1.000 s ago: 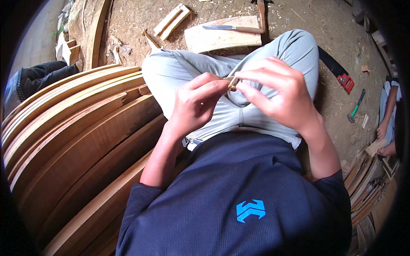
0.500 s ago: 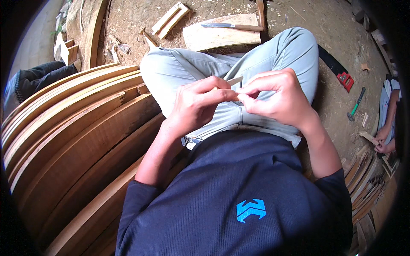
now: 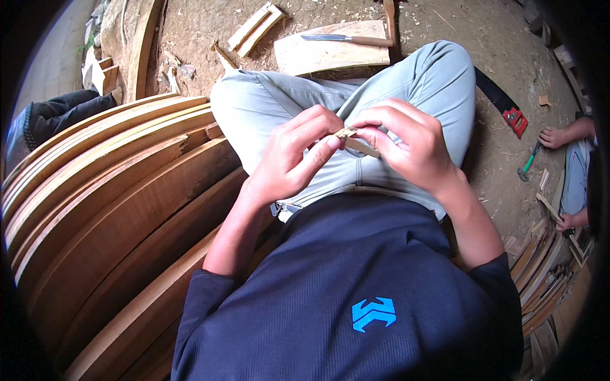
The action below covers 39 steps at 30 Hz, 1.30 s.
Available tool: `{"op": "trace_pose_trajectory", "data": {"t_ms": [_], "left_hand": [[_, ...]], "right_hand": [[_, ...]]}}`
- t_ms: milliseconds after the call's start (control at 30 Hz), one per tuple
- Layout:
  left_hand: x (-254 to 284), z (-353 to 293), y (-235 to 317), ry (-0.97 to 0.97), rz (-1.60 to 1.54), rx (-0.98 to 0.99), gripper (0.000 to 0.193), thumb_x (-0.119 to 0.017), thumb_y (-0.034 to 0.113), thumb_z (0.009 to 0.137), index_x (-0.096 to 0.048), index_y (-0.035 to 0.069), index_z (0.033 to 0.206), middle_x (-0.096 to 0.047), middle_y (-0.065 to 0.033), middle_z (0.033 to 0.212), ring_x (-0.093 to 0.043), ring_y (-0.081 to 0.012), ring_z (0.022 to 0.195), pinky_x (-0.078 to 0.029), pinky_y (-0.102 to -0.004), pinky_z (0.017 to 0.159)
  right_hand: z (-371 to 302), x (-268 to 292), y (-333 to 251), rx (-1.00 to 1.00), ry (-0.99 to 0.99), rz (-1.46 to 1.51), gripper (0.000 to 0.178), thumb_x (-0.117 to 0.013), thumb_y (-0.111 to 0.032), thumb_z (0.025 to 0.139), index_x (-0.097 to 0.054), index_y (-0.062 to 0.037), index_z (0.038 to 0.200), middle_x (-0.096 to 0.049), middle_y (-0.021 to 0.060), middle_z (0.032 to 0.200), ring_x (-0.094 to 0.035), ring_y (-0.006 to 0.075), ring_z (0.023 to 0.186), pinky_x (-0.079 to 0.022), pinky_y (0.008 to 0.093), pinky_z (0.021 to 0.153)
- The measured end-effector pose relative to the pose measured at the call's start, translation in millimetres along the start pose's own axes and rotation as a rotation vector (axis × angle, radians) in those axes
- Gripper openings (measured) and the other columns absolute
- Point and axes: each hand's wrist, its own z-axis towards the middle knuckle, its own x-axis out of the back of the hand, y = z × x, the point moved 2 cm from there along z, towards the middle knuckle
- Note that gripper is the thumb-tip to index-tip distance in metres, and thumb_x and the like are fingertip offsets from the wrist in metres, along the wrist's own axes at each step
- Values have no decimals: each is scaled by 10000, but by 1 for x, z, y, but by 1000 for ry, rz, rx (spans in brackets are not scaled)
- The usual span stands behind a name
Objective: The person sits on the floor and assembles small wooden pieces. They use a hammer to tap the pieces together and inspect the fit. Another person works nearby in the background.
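Above my lap, both hands meet on a small pale piece of wood (image 3: 361,147) with a rough, splintered end. My left hand (image 3: 295,152) pinches that rough end between thumb and fingers. From the other side my right hand (image 3: 410,146) grips the piece, its thumb and fingertips bent close to the left ones. The fingers cover part of the wood, so its full shape is hidden. Beneath the hands are my crossed legs in grey trousers (image 3: 267,95).
A knife (image 3: 368,41) lies on a pale board (image 3: 330,57) beyond my legs, near a grooved wood block (image 3: 256,28). Curved planks (image 3: 127,216) crowd my left. On the right are a red-handled saw (image 3: 502,101), a hammer (image 3: 529,162) and a co-worker's hand (image 3: 554,138).
The wood piece has turned in my fingers, and its flat part now slants down toward my right hand. My left thumb has come onto it. A co-worker's hand has reached the hammer.
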Motion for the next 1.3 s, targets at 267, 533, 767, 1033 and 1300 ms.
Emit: {"op": "trace_pose_trajectory", "data": {"t_ms": [267,533,767,1033,1300], "left_hand": [[-7,-3,1,43,40,13,71,-606,10,919,-630,-27,975,-606,-138,902,-626,-272,825,-498,-352,727],[-11,-2,-7,85,-97,-64,56,-614,0,903,-664,-26,905,-645,-109,810,-642,-235,772,-500,-330,694],[-32,-8,-7,310,-189,94,56,-623,7,896,-669,-15,875,-648,-99,791,-608,-205,691,-475,-308,615],[-24,-2,-9,346,126,-139,143,-647,-109,766,-669,-14,869,-642,-114,795,-642,-240,733,-505,-323,640],[-13,3,-13,283,214,-190,182,-686,-79,748,-695,29,894,-644,-90,809,-643,-244,736,-508,-332,632]], "right_hand": [[-5,-4,2,271,-35,-259,241,-645,-39,768,-631,32,998,-621,124,831,-633,283,770,-542,362,689],[-13,-10,-10,226,-28,-270,168,-643,-32,786,-589,17,937,-594,117,793,-623,276,715,-529,373,628],[-14,-23,-17,11,113,-72,59,-594,-18,864,-566,15,903,-583,145,790,-616,323,710,-510,409,632],[-17,-29,-29,-621,110,620,202,-516,-85,1005,-520,27,836,-534,57,747,-546,159,662,-428,291,601],[-9,-19,-33,-1083,76,1178,246,-490,-217,1034,-542,-57,854,-376,-78,640,-280,-8,459,-241,188,388]]}}
